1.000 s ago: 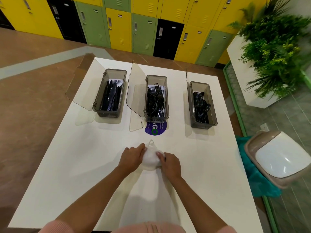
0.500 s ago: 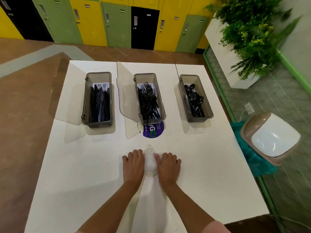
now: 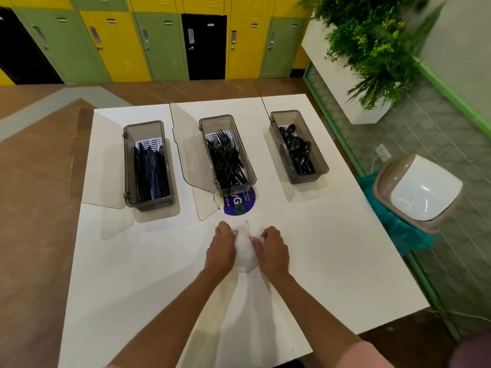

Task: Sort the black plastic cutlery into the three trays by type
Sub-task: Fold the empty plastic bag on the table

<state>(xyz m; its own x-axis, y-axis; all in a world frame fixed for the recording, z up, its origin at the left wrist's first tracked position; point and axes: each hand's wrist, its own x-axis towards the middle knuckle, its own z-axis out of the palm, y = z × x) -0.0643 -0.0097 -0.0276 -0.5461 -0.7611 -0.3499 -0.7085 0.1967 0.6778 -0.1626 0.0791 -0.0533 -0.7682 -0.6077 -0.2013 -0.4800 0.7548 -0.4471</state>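
Both grips are closed on the same thing: the left hand and the right hand curl their fingers round a crumpled white bundle that rests on the white worktop, with 1 hand on each side of it. The 2 forearms reach forward from the near edge and converge, wrists low over the surface. The black cutlery lies well beyond the grips, in 3 open smoky trays set in a row across the far half: knives in the left tray, forks in the middle tray, spoons in the right tray. A round purple sticker lies between the middle tray and the hands.
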